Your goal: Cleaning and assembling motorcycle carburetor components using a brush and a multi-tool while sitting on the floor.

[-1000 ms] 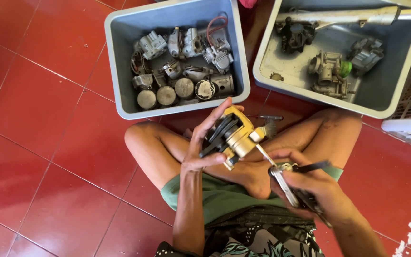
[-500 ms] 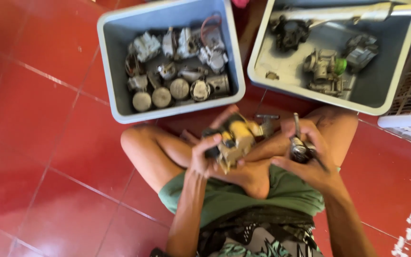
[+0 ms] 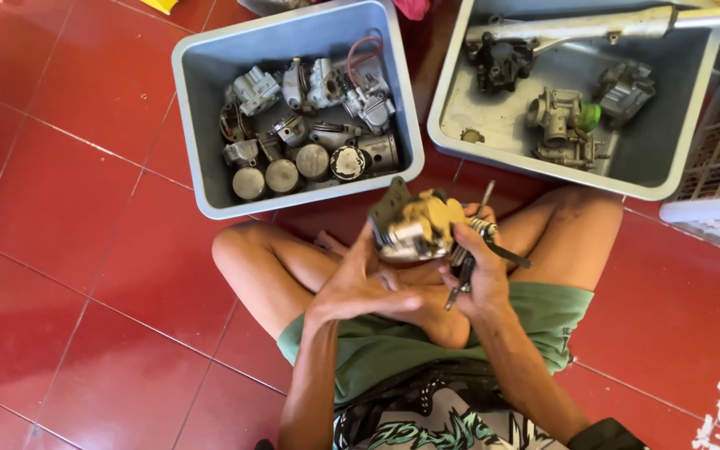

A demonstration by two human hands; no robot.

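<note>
Head view, looking down at a person sitting cross-legged on red floor tiles [image 3: 68, 208]: at the centre, above the lap, the left hand [image 3: 358, 287] is closed around the underside of a yellowish metal carburetor [image 3: 414, 227]. The right hand [image 3: 475, 271], touching it at three o'clock, is clamped on a slim dark tool [image 3: 470, 265]. At eleven o'clock a grey bin [image 3: 202, 133] holds metal engine parts [image 3: 310, 125]; at one o'clock a second grey bin [image 3: 452, 117] holds more carburetors [image 3: 562, 125].
</note>
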